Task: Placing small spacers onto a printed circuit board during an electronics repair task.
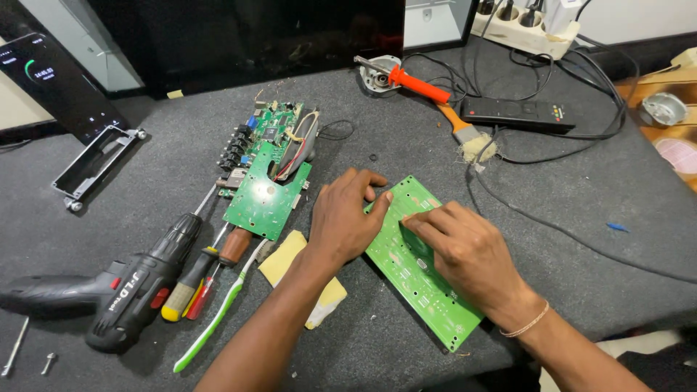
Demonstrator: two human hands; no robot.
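Because the left hand [345, 218] and right hand [465, 250] only press curled fingers flat on the green circuit board [417, 272], gripping nothing, it could slide across the desk [566, 210] toward the sponge [290, 261].

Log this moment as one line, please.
left hand: pressing green circuit board edge | right hand: fingertips on board | drill lying left

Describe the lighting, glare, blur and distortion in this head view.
Head view: even, soft light, with faint shadows under the left hand and right hand on the green board; dim reflections on the dark screen; centre sharp, the drill slightly soft; wide-angle bend at the table edges.
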